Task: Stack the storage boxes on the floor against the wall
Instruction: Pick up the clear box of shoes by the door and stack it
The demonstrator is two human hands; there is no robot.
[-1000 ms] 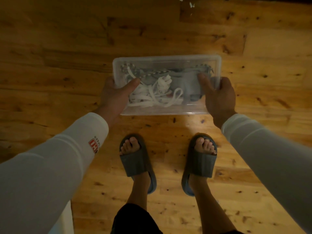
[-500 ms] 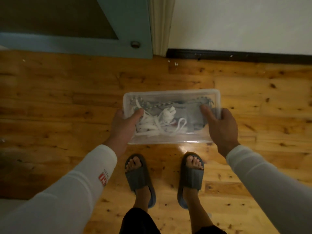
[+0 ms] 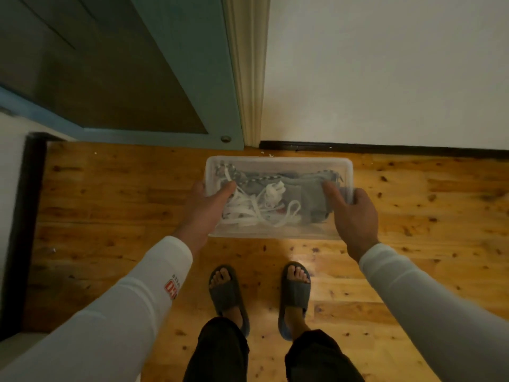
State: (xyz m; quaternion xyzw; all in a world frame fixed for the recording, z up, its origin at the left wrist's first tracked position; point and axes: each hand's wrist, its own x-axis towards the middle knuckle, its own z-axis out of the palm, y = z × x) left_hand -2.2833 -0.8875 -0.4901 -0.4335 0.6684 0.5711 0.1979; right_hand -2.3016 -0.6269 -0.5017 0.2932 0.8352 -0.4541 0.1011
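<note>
storage box carried closer to wall; both hands gripping ends.

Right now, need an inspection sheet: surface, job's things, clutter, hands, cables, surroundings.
Surface: wood floor, glare patch near the feet.
Job's things: one clear box held above the floor, close to the wall; white cords and grey fabric inside. No other box or stack in view.
Clutter: small white specks by the baseboard.
Hands: left hand and right hand grip the box's short ends, thumbs over the rim.
Cables: only the cords in the box.
Surroundings: teal door, cream door trim, dark slides on the feet.
</note>
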